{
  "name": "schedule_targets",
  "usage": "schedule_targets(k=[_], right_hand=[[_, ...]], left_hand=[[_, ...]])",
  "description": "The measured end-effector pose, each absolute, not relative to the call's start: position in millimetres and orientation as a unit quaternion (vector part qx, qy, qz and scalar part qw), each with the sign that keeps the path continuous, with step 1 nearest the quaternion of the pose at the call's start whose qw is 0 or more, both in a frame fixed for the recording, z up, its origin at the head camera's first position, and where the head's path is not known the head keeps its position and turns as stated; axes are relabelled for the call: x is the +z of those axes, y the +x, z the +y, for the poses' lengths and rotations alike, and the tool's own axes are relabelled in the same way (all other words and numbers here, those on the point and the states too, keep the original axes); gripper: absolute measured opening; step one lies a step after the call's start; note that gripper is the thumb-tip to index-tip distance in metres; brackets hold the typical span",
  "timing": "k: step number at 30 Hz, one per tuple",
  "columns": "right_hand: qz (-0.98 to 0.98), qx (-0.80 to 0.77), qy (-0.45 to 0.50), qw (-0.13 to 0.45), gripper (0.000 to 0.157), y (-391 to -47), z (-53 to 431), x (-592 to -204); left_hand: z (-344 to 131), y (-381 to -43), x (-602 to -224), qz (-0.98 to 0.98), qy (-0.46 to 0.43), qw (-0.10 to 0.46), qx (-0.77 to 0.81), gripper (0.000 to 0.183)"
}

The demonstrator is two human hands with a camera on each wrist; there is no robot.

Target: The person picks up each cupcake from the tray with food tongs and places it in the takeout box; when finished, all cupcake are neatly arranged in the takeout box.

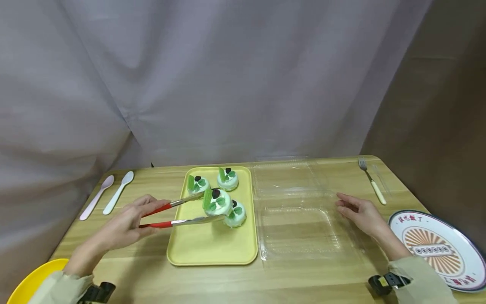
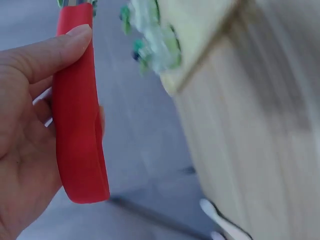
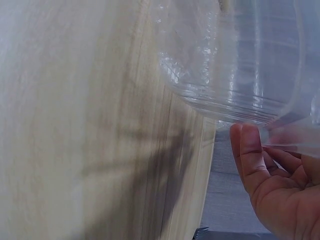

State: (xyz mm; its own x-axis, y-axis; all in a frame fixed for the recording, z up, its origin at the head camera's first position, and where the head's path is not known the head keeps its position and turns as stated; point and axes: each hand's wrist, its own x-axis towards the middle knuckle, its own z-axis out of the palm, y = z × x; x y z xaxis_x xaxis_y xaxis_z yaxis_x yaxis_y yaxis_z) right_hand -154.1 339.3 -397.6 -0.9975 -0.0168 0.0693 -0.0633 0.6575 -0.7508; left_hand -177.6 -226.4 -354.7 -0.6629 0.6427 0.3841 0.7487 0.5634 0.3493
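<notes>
My left hand (image 1: 130,219) grips red-handled tongs (image 1: 163,224), the thumb lying on the red handle in the left wrist view. Between the tongs' metal arms hangs a small green-and-white cake (image 1: 223,203) with leaves and a dark berry on top. It is held over a yellow tray (image 1: 212,255), where several similar cakes, such as one at the back (image 1: 228,182), sit. A clear plastic container (image 1: 300,230), its lid laid open toward the back, stands right of the tray. Fingertips of my right hand (image 1: 360,213) pinch its right edge, as the right wrist view shows.
Two spoons, one pink (image 1: 96,198) and one white (image 1: 118,193), lie at the left. On the right are a fork (image 1: 373,183) and an oval patterned plate (image 1: 398,228). A yellow dish (image 1: 38,278) shows at the near left corner. A grey curtain (image 1: 243,84) hangs behind.
</notes>
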Motion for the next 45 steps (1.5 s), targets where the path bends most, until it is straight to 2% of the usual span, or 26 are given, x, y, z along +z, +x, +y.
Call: schedule_targets(k=[7,14,22,29,45], right_hand=[[-0.909,0.415,0.014,0.025,0.048,-156,336,-397],[-0.907,0.421,0.011,0.031,0.048,-153,334,-393],[-0.905,0.424,0.019,0.041,0.046,-157,330,-395],[-0.908,0.417,0.007,0.034,0.045,-155,332,-394],[-0.903,0.428,0.004,0.036,0.047,-155,333,-394]], left_hand=[[-156,-178,-347,-0.882,-0.396,0.067,-0.246,0.061],[-76,-174,-355,-0.877,-0.403,-0.016,-0.261,0.06],[-10,-171,-364,-0.883,-0.399,-0.034,-0.246,0.057],[16,-173,-367,-0.893,-0.375,-0.068,-0.239,0.055],[34,-169,-366,-0.906,-0.365,-0.064,-0.205,0.052]])
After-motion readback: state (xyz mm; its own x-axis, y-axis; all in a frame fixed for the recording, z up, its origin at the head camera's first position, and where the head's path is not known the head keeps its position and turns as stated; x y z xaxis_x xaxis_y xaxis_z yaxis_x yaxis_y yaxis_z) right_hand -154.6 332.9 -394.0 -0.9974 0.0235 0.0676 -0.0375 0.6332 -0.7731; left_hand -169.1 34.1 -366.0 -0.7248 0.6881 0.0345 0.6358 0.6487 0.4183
